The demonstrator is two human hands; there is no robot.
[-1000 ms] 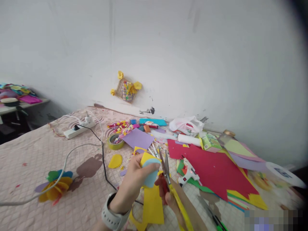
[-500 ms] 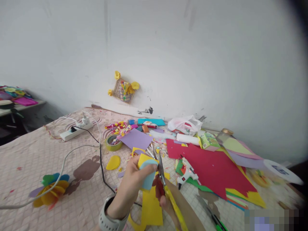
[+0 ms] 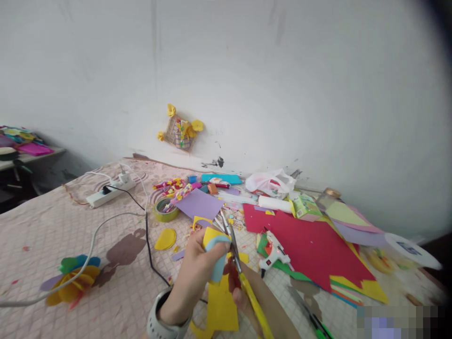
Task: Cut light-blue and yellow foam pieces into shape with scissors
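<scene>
My left hand [image 3: 201, 256], with a pale watch at the wrist, pinches a light blue paper piece [image 3: 218, 267] against yellow paper [image 3: 212, 235]. Right beside it, my right hand [image 3: 240, 287] is closed round the yellow-handled scissors [image 3: 259, 308]. Their blades [image 3: 232, 240] point up and away, parted slightly, at the right edge of the held paper. Below the hands lies a yellow sheet [image 3: 222, 308]. Yellow rounded cutouts [image 3: 165, 239] rest to the left of my left hand.
A white glue gun [image 3: 277, 252] lies on red sheets [image 3: 314, 245] at the right, near a utility knife [image 3: 310, 315]. Cables run from a power strip [image 3: 111, 192] across the left side, past a paper flower [image 3: 76, 282]. Tape [image 3: 165, 214] and purple paper [image 3: 199, 203] lie farther back.
The scissor blades have parted slightly and shifted a little left. The held papers have turned slightly in my left hand.
</scene>
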